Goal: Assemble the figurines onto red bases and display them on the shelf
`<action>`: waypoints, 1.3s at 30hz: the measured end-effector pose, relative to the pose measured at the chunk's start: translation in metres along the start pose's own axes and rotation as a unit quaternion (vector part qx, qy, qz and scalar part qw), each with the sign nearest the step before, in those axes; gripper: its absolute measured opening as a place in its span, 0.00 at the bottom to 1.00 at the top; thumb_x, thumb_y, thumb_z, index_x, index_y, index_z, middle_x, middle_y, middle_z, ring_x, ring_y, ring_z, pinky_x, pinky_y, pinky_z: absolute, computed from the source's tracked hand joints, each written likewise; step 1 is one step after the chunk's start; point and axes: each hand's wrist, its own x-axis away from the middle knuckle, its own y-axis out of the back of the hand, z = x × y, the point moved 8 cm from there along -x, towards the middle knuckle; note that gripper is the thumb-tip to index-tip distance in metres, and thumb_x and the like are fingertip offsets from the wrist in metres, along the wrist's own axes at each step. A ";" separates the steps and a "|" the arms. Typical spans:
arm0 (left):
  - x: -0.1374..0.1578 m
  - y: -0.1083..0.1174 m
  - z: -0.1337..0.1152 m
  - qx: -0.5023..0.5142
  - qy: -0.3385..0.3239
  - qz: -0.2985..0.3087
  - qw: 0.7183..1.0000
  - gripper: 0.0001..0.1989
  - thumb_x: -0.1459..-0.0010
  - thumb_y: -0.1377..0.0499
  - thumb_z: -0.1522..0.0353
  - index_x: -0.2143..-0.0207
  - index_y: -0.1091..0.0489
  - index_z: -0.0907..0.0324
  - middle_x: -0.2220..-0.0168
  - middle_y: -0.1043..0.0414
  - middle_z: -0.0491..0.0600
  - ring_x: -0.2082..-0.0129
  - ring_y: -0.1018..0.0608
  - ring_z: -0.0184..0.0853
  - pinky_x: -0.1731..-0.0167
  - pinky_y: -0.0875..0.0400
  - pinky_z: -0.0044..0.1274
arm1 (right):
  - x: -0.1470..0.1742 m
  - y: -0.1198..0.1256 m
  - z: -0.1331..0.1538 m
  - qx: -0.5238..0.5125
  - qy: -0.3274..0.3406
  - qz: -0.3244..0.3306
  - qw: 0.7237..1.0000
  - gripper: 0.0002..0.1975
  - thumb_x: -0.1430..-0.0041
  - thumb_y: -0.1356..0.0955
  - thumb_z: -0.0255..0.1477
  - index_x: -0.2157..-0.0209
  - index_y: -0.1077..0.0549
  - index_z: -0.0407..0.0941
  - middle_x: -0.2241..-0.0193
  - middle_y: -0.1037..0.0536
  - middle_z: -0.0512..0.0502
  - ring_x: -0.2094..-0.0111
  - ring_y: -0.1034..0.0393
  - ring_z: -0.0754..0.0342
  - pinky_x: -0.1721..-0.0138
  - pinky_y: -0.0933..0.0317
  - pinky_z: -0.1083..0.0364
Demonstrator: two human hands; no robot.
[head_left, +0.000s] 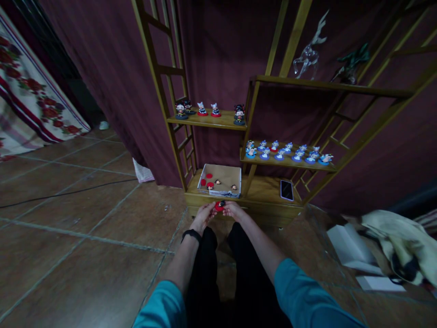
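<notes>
Just in front of the low shelf, my left hand [204, 215] is closed on a red round base [219, 206]. My right hand [233, 210] pinches a small dark-haired figurine [222, 203] at the base's right side; whether the two are joined is too small to tell. Beyond my hands, a shallow open cardboard box [227, 173] rests on the bottom shelf. Inside it lie several red round bases [209, 176] and several small dark-haired figurine pieces [234, 187].
The wooden shelf unit [213, 120] carries several figurines [239, 115] at upper left and several blue-and-white figurines [280, 154] at right. A phone [287, 190] lies on the bottom shelf. A clear deer ornament [309, 59] stands high up. White boxes [353, 248] sit on the floor at right.
</notes>
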 end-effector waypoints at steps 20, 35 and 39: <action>0.009 -0.010 -0.001 0.055 0.023 0.027 0.998 0.02 0.51 0.42 0.76 0.74 0.35 0.67 0.76 0.26 0.56 0.74 0.22 0.34 0.69 0.26 0.22 | 0.001 -0.006 0.001 -0.010 0.005 0.027 1.000 0.08 0.53 0.36 0.20 0.68 0.31 0.41 0.78 0.26 0.49 0.78 0.32 0.61 0.73 0.37 0.61; 0.009 -0.021 -0.001 0.034 0.021 0.098 0.994 0.16 0.55 0.36 0.72 0.62 0.34 0.65 0.70 0.25 0.55 0.73 0.22 0.32 0.68 0.26 0.22 | 0.000 -0.005 0.000 -0.043 -0.021 0.036 0.998 0.07 0.54 0.38 0.18 0.73 0.31 0.40 0.82 0.29 0.49 0.81 0.35 0.61 0.77 0.40 0.62; 0.011 -0.023 0.000 0.028 0.019 0.115 0.993 0.17 0.56 0.36 0.74 0.61 0.34 0.66 0.69 0.25 0.55 0.71 0.22 0.33 0.69 0.27 0.21 | 0.001 -0.007 0.000 -0.047 -0.027 0.043 0.998 0.06 0.53 0.38 0.18 0.74 0.31 0.40 0.83 0.30 0.50 0.82 0.36 0.62 0.79 0.42 0.64</action>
